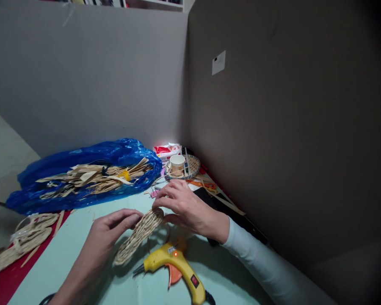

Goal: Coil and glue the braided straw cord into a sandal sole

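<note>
A flat woven straw disc (pixel 139 235) is held tilted on edge above the pale green table (pixel 66 254). My left hand (pixel 108 237) grips its near left edge with the fingers pressed along the rim. Over its far upper edge rests my right hand (pixel 186 205), fingers curled and pinching the weave. Just in front of the disc lies a yellow glue gun (pixel 174 264) with a small red light lit, nozzle pointing left.
A blue plastic bag (pixel 82 173) holding straw strips lies at the back left. Coiled braided straw (pixel 22 241) sits on a red mat at the left. A small woven basket (pixel 184 167) with a paper cup, orange scissors (pixel 203 185) and a red-white packet stand by the grey partition corner.
</note>
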Tool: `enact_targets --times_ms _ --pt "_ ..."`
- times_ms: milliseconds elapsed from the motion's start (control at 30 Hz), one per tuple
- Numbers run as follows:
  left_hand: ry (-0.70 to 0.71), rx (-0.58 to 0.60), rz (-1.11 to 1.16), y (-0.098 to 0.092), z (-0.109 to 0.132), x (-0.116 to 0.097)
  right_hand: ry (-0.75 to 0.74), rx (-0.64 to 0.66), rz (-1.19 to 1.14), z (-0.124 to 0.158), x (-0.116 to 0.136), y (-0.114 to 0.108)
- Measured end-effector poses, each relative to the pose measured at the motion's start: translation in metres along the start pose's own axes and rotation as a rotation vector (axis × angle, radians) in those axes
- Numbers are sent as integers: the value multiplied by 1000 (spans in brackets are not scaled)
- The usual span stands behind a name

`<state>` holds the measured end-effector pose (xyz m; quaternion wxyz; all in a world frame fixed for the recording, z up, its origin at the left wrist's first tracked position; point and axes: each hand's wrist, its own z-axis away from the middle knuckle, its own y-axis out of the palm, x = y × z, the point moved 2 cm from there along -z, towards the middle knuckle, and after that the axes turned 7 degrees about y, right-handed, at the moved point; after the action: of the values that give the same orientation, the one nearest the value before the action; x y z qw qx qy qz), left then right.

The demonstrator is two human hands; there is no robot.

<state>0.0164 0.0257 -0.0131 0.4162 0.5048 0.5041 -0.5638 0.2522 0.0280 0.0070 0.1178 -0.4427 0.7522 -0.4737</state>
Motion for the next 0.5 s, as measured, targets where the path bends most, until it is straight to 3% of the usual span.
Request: enact_targets --times_ms 200,500 --pt "-194 218 351 13 -5 5 -54 7 -6 1 3 -3" --pt "-312 368 638 22 8 14 -81 40 -84 0 4 -2"
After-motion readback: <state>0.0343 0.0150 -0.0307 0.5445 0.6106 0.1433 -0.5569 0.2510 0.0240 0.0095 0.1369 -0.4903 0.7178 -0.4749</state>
